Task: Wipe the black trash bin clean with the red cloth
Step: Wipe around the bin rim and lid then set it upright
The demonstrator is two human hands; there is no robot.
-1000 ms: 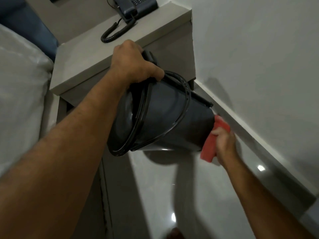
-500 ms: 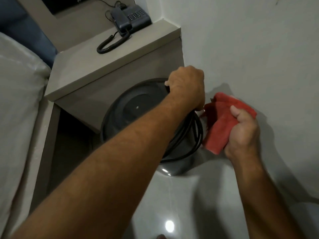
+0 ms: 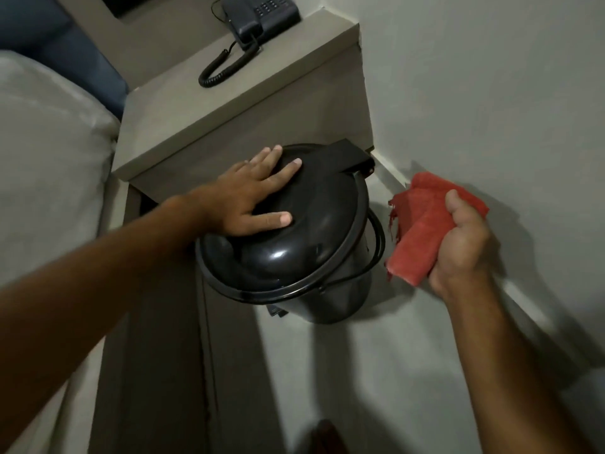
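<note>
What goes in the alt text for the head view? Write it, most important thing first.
A person's left hand lies flat, fingers spread, on the closed lid of a black trash bin, while the right hand grips a folded red cloth beside it, clear of the bin. A telephone sits on the nightstand behind.
</note>
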